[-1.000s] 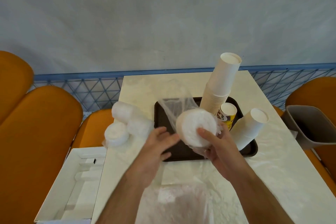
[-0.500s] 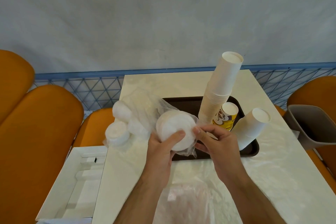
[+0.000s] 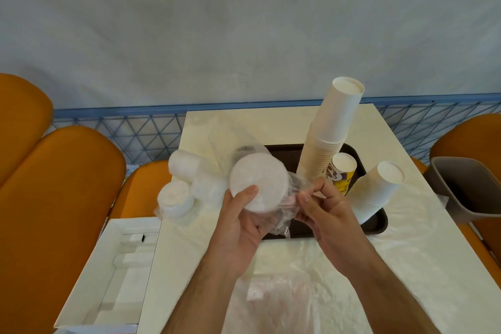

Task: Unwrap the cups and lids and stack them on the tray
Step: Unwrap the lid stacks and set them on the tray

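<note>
My left hand grips a stack of white lids from below, thumb on its top face, above the near left corner of the dark tray. Clear plastic wrap hangs loose around the stack. My right hand pinches that wrap just right of the lids. On the tray stand a tall leaning stack of white cups, a yellow printed cup and a shorter white cup stack. Wrapped lid stacks lie on the table left of the tray.
The white table has crumpled clear plastic at its near edge. An open white cardboard box sits lower left. A grey bin stands at the right. Orange seats flank the table, with a blue mesh rail behind.
The lid stack passed from my right hand into my left hand and shifted left. My right hand let go of the lids and now pinches the wrap beside them.
</note>
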{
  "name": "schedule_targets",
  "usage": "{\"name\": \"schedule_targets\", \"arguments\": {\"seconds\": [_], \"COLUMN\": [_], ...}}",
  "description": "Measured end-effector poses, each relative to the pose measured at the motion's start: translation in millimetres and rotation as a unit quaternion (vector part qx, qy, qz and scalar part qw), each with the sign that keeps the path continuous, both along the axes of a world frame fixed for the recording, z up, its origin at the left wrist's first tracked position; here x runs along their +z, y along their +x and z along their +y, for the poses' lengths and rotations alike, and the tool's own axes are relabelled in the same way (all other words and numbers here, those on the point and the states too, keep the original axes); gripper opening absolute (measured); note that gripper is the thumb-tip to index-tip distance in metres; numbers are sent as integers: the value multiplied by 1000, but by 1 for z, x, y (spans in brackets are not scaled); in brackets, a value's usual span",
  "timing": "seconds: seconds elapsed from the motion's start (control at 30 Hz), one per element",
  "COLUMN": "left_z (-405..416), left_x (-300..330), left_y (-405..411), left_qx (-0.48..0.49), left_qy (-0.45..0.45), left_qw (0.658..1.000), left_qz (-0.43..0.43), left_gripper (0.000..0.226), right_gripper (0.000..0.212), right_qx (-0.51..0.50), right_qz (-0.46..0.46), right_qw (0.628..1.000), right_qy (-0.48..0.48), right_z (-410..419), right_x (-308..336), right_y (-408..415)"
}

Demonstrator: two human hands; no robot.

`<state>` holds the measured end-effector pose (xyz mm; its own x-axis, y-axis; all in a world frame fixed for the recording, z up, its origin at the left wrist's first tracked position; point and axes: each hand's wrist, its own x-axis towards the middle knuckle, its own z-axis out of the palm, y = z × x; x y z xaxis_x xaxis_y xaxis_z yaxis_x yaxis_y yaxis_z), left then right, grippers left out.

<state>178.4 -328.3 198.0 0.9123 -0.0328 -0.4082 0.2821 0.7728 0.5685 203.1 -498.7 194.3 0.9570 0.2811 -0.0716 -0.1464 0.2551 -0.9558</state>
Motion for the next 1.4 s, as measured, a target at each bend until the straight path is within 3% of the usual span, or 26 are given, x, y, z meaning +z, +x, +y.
{"name": "schedule_targets", "arguments": {"seconds": [0.13, 0.23, 0.47, 0.7, 0.83, 0.97, 1.03, 1.2, 1.4], "left_z": [7, 10, 20, 18, 12, 12, 8, 3, 7], "left_x": [2, 5, 11, 17, 16, 14, 15, 21, 23], "left_y": [0, 2, 9, 8, 7, 7, 7, 4, -2], "left_qx": [-49, -60, -33, -1, 35, 62, 69, 45, 0], "left_qy": [-9, 25, 150, 218, 256, 295, 294, 196, 88], "left_qw": [998, 997, 983, 965, 955, 946, 946, 974, 991], "left_qz": [-26, -51, -96, -148, -148, -118, -117, -106, -103], "left_gripper": [80, 76, 87, 98, 85, 78, 77, 79, 55], "right_gripper": [33, 6, 25, 29, 18, 64, 69, 47, 31], "right_qx": [81, 123, 174, 100, 24, 26, 65, 78, 0], "right_qz": [-33, -57, -61, 70, -13, -31, -10, 28, -20], "right_qw": [996, 990, 971, 992, 975, 943, 952, 987, 996], "right_qy": [-16, -49, -150, -40, -220, -331, -299, -136, -92], "right_z": [-5, -9, -20, -15, -12, -14, -7, 1, -3], "right_x": [8, 12, 21, 16, 23, 38, 41, 35, 34], "right_y": [1, 4, 8, 10, 10, 5, 3, 2, 3]}}
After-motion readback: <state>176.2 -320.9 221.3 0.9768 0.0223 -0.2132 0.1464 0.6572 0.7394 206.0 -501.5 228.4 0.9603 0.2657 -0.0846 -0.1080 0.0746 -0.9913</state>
